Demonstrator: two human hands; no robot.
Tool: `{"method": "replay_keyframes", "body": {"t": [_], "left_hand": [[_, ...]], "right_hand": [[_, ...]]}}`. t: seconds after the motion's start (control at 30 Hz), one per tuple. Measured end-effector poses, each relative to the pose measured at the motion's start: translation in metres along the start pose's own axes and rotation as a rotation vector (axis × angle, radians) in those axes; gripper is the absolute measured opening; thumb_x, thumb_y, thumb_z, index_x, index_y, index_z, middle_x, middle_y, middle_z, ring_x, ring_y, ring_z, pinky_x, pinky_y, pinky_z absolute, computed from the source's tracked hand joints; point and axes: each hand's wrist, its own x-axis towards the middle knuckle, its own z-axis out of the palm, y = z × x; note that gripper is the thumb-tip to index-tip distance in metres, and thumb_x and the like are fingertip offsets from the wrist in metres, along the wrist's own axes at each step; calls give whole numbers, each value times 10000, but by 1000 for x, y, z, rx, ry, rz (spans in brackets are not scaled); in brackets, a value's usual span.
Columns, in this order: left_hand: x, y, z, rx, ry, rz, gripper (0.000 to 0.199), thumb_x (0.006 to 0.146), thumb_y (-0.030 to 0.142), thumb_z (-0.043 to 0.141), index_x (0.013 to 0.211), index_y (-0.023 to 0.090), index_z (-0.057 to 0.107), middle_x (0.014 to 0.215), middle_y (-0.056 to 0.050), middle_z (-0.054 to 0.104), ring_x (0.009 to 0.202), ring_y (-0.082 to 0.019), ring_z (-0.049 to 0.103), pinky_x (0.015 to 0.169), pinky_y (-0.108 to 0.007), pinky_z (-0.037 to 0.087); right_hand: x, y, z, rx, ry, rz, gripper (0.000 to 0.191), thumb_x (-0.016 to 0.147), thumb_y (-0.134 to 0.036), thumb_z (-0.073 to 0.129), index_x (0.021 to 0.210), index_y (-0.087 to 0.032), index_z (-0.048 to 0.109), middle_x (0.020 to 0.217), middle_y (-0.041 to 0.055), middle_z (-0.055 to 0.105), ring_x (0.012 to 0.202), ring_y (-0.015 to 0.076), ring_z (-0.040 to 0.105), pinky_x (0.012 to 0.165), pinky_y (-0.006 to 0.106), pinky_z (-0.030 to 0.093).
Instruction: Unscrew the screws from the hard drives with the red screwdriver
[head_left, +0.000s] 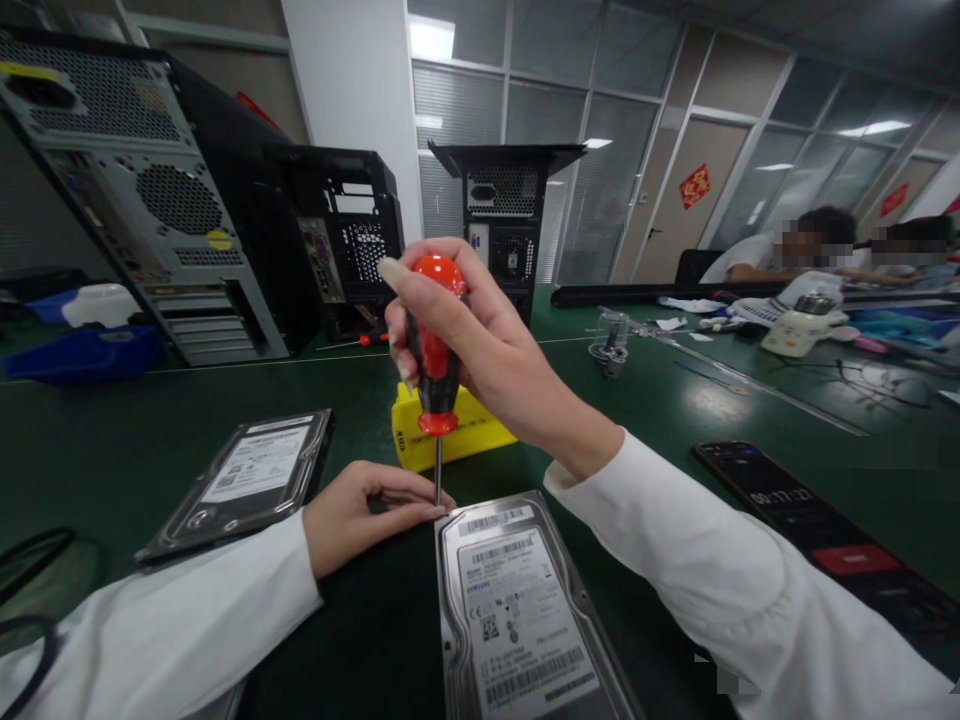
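Observation:
My right hand (pixel 487 345) is wrapped round the red and black handle of a screwdriver (pixel 437 375), which stands upright. Its tip meets the far left corner of a hard drive (pixel 525 610) that lies label up on the green table. At that same corner my left hand (pixel 375 510) has its thumb and fingertips pinched beside the shaft tip. Whatever lies between those fingertips is too small to make out. A second hard drive (pixel 255 470) lies to the left, partly behind my left forearm. Behind the screwdriver sits a yellow box (pixel 480 430).
Computer cases (pixel 217 200) stand along the back left, with a blue bin (pixel 82 345) at the far left. Another screwdriver (pixel 367 341) lies behind. A phone (pixel 825 530) showing a timer lies right. Two people (pixel 780 250) sit beyond the table's clutter.

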Motion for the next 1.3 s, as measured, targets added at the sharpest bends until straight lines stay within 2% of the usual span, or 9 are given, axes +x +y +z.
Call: {"method": "replay_keyframes", "body": {"t": [0.1,0.17,0.33,0.6,0.77,0.93,1.0,1.13,1.3], "left_hand": [[0,0,0,9,-4,-6,169,774,246,630,878,152,723,870,-18,737,829,-190,679,773,-250,528],[0,0,0,15,-7,-9,175,774,256,630,881,150,721,877,-21,735,834,-195,678,776,-259,527],[-1,1,0,21,-8,-20,177,776,252,624,887,153,719,882,-19,735,840,-192,678,776,-252,528],[0,-2,0,28,-11,-33,204,770,278,627,901,148,714,907,-35,731,847,-198,674,784,-266,519],[1,-4,-1,126,-78,-23,333,694,296,710,1000,170,685,954,-41,715,843,-199,647,628,-215,480],[1,-3,-3,224,-110,-11,398,679,335,727,1046,192,666,1016,-39,692,807,-180,620,553,-192,399],[1,-3,-3,219,-116,-17,398,684,326,724,1053,190,662,1026,-43,688,805,-176,616,555,-192,391],[1,-3,-3,189,-132,-8,379,695,300,717,1054,195,658,1044,-41,684,862,-185,613,571,-192,394],[1,-3,-3,183,-129,-2,373,693,272,721,1050,188,658,1028,-36,689,816,-166,604,566,-190,387]], "right_hand": [[-1,-3,2,28,-43,12,217,917,-381,332,1032,-251,461,742,-29,443,620,80,470,627,227,458],[-2,-4,1,39,-73,24,291,937,-384,260,1069,-240,475,774,-13,452,644,88,468,659,240,458],[1,1,-7,76,-89,22,266,923,-396,328,998,-198,490,799,-1,460,663,95,493,667,245,470],[5,5,-20,72,-28,40,199,905,-365,396,929,-177,456,805,-5,502,670,89,561,656,244,519],[4,0,-15,76,-27,46,127,869,-313,468,888,-207,401,851,-8,547,708,97,588,690,255,545],[2,1,-5,69,-35,32,55,885,-275,440,900,-228,416,737,-44,500,609,64,522,593,198,491],[1,1,-2,70,-29,29,72,889,-288,432,944,-242,424,719,-50,464,598,60,494,587,194,476],[0,-2,-3,61,-80,45,223,915,-389,351,1053,-248,454,748,-28,438,647,78,481,645,223,473],[0,-4,-6,55,-173,48,264,930,-373,295,1021,-203,476,821,0,465,698,89,503,691,238,479]]}}
